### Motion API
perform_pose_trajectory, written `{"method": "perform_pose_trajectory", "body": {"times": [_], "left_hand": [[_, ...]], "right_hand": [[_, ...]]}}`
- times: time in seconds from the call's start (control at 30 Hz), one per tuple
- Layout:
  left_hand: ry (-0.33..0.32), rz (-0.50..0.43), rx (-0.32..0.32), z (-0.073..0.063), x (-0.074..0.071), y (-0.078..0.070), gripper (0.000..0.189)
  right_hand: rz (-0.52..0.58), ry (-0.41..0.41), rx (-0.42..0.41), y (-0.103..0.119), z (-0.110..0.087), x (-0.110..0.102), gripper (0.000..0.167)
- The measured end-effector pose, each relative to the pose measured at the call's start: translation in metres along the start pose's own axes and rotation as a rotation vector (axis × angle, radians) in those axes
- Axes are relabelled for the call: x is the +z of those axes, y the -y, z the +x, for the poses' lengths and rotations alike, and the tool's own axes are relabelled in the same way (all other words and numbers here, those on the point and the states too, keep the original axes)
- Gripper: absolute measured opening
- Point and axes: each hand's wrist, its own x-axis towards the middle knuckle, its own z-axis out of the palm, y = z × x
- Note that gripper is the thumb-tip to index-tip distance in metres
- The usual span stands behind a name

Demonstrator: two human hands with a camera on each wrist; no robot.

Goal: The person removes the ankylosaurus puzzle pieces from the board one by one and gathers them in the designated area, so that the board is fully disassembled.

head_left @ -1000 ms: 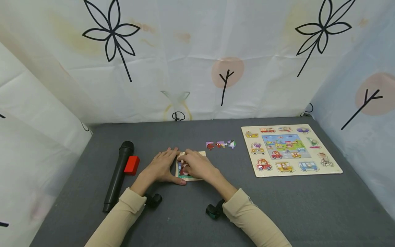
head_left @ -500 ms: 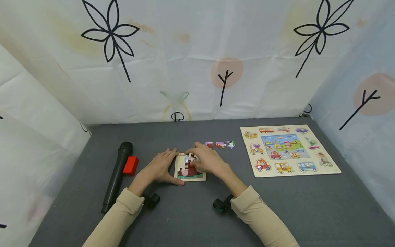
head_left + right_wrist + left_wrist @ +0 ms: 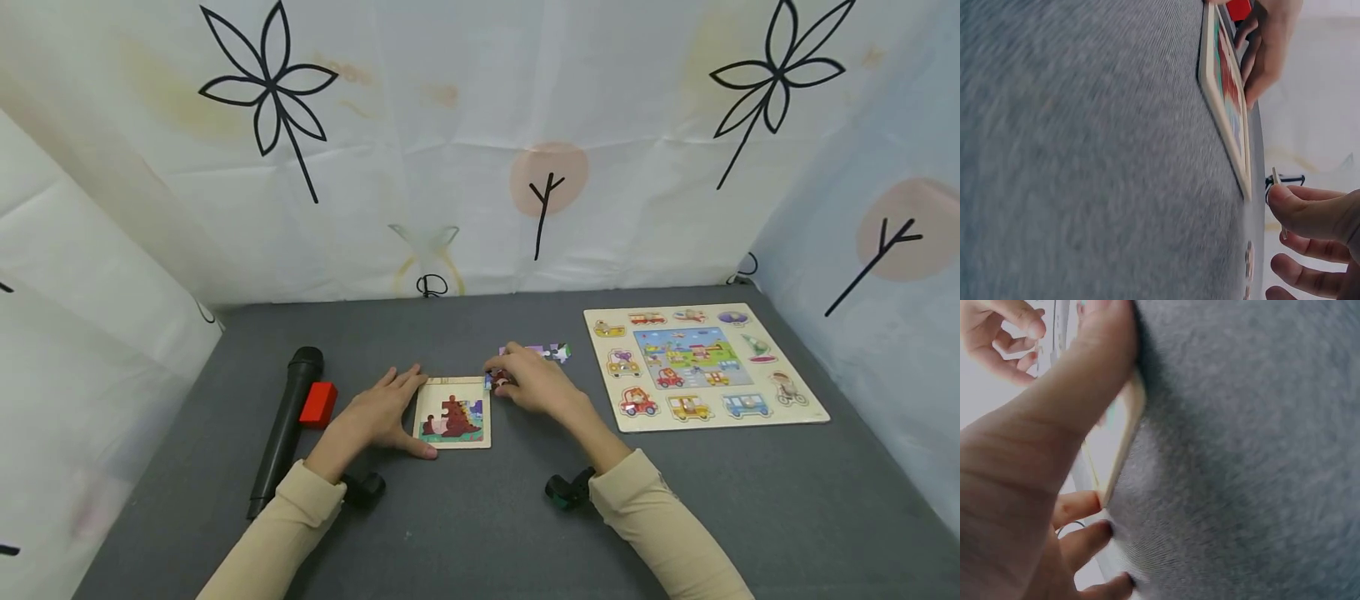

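In the head view a small wooden puzzle board (image 3: 468,387) lies mid-table, partly filled with pieces forming a reddish-brown animal on green. My left hand (image 3: 378,414) spans its left side with fingers spread, thumb by the near corner and fingertips by the far one. Just beyond the board's far right corner, my right hand (image 3: 536,382) pinches a puzzle piece (image 3: 495,379) between thumb and fingers. The right wrist view shows this thin piece (image 3: 1276,176) edge-on, raised off the table. Behind the right hand lie loose puzzle pieces (image 3: 557,352), partly hidden by it.
A larger wooden board (image 3: 708,408) with vehicle pictures lies at the right. On the left are a black microphone (image 3: 285,433) and a red block (image 3: 318,405) beside it. White patterned cloth (image 3: 465,192) stands behind the grey table (image 3: 465,525).
My right hand has lifted a puzzle piece from the board and moved right with it, baring part of the board. The board has shifted slightly nearer and left; my left hand stays beside it.
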Motion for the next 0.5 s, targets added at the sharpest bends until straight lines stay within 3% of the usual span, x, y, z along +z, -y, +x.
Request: {"method": "perform_pose_trajectory", "body": {"times": [0.1,0.5], "left_hand": [[0.034,-0.007,-0.03,-0.002,-0.003,-0.002,0.122],[0.073,0.006,-0.012,0.0,-0.006,-0.008,0.121]], "right_hand": [[-0.012,0.002,0.003,-0.004,-0.002,-0.001,0.035],[-0.056,0.003,0.017,-0.019,-0.003,-0.001,0.035]]}}
